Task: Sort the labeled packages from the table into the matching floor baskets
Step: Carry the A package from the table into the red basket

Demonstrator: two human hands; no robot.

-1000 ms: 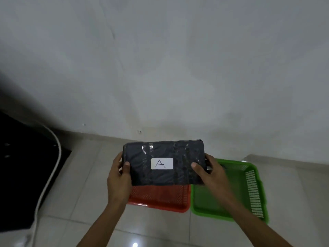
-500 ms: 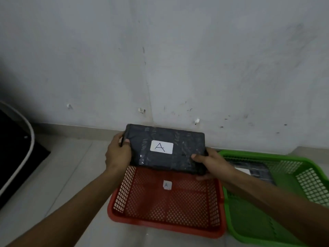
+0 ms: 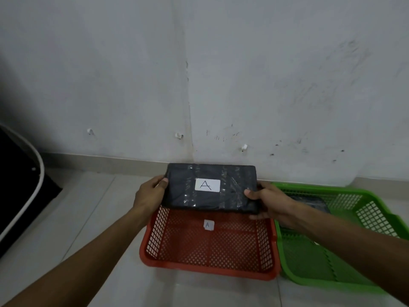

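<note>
head view, one moment, items as seen.

item 1: black package (image 3: 210, 189), flat and rectangular, wrapped in dark plastic with strips of clear tape across it. a white label (image 3: 207, 185) on its upper face reads "a". i hold it in the air above the far end of the red basket, roughly level, its long side running left to right.

item 2: my left hand (image 3: 150, 194), clasped on the package's left short end, thumb on top, the other fingers hidden behind the edge.

item 3: my right hand (image 3: 269, 201), clasped on the package's right short end, thumb on top near the corner, fingers curled beneath.

item 4: red basket (image 3: 199, 265), perforated plastic, on the floor directly below the package. a small paper tag (image 3: 208, 225) marked "a" lies on its mesh bottom. nothing else shows inside.

item 5: green basket (image 3: 376, 218), same perforated type, on the floor touching the red basket's right side. a dark wrapped package (image 3: 314, 201) lies inside near its far end, partly hidden by my right forearm; its label cannot be read.

item 6: floor (image 3: 84, 213), pale glossy tile, carrying both baskets.

item 7: wall (image 3: 199, 74), white, scuffed, with small white clips near its base, just behind the baskets.

item 8: black object with a white cable (image 3: 33, 180) curving along it, at the left edge, well apart from the baskets.
</note>
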